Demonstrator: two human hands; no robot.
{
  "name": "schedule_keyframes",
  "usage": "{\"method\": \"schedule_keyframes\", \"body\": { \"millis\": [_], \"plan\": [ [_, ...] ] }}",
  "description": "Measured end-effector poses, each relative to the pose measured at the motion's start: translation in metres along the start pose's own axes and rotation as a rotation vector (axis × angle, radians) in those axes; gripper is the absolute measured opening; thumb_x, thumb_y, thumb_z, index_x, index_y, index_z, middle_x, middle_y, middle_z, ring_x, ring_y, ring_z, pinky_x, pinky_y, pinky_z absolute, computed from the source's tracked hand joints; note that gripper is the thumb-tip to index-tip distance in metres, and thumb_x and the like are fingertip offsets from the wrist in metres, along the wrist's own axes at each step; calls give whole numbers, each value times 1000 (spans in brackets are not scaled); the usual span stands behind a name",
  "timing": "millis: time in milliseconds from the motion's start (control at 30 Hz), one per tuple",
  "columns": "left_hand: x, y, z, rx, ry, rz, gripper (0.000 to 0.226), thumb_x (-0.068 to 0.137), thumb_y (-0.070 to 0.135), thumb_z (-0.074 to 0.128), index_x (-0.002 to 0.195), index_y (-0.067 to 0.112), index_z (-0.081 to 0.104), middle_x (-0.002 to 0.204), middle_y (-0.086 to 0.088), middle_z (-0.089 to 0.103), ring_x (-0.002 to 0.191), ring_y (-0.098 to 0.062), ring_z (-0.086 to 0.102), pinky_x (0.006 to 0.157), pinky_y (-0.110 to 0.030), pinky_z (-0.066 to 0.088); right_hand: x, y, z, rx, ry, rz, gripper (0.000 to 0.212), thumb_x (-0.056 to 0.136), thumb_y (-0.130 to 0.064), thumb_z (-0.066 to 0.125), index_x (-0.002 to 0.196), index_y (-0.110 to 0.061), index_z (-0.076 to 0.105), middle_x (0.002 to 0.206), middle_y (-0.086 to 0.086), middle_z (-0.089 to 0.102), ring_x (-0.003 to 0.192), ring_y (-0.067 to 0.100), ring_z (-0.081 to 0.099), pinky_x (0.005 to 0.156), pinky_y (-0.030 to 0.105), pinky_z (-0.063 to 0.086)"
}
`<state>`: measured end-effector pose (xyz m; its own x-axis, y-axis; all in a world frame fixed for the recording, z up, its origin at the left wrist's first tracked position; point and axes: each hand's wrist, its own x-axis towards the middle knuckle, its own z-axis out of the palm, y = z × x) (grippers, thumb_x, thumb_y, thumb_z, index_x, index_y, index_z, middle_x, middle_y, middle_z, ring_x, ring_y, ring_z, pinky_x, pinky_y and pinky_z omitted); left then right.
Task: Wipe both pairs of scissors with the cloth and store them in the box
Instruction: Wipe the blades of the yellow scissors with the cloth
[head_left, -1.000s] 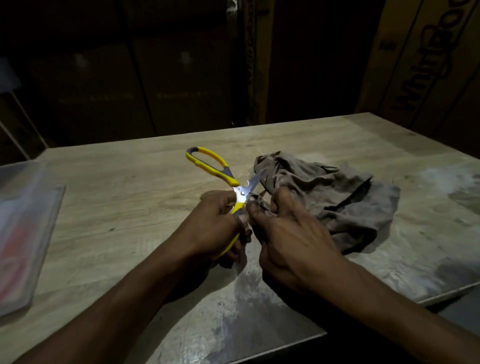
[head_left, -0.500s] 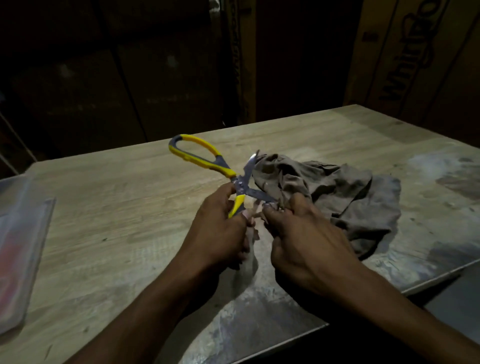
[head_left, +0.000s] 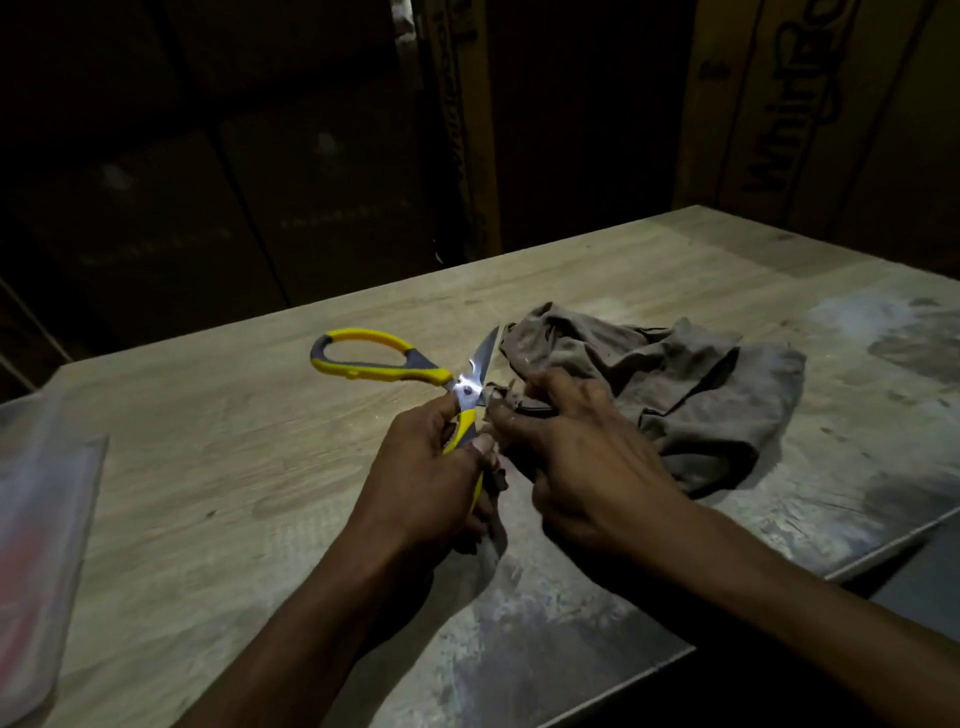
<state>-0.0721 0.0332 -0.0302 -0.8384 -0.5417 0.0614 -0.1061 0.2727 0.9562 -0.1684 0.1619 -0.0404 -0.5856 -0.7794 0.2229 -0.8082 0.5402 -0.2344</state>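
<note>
Scissors with yellow-and-grey plastic handles (head_left: 415, 371) sit spread open in my left hand (head_left: 431, 483), which grips the lower handle; the upper loop juts out over bare wood. My right hand (head_left: 582, 467) pinches the crumpled grey-brown cloth (head_left: 691, 384) round the lower blade. I see the clear plastic box (head_left: 41, 519) at the left edge of the pale wooden table (head_left: 234, 457), well apart, with open tabletop between. The table's near edge runs just under my right forearm

The right hand (head_left: 582, 457) hides one scissor blade (head_left: 535, 410), seemingly cloth-wrapped.
</note>
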Motion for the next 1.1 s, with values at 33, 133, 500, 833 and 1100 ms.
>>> {"method": "schedule_keyframes", "body": {
  "millis": [33, 133, 500, 833, 1100],
  "plan": [
    [0, 0, 1, 18, -4, 0, 22, 106, 7, 56, 102, 21, 72, 61, -11, 69, 42, -22, 57, 45, -33, 48, 1, 1, -2, -21, 5, 13, 74, 89, -25, 54, 156, -44, 29, 153, 2, 21, 130, 31, 32, 81, 36, 38],
    [-3, 2, 6, 60, 2, 25, 30, 103, 4, 57, 104, 29, 73, 74, -8, 76, 56, -22, 69, 54, -39, 58, 3, -8, -8, 13, 12, 41, 67, 90, -22, 56, 152, -39, 37, 145, 1, 22, 131, 28, 28, 78, 34, 34],
    [-2, 3, 9, 77, 49, 38, 36, 103, 5, 59, 111, 37, 73, 67, -4, 73, 53, -24, 66, 51, -38, 52, -2, -11, -8, 74, -10, 61, 52, 89, -18, 56, 135, -38, 47, 132, 2, 30, 123, 29, 37, 75, 38, 36],
    [-1, 0, 5, 20, 48, -27, 30, 106, 7, 57, 118, 31, 70, 59, -13, 67, 42, -24, 55, 46, -33, 47, -6, -10, 2, -2, -8, 57, 50, 96, -22, 50, 141, -43, 43, 148, 8, 26, 131, 34, 31, 89, 44, 36],
    [2, -1, 6, 36, 40, -48, 27, 105, 5, 55, 109, 26, 73, 52, -7, 63, 38, -22, 54, 43, -31, 45, -3, -5, -10, 24, -56, 111, 51, 92, -18, 50, 135, -46, 44, 136, 8, 32, 124, 33, 32, 86, 44, 31]
  ]
}}
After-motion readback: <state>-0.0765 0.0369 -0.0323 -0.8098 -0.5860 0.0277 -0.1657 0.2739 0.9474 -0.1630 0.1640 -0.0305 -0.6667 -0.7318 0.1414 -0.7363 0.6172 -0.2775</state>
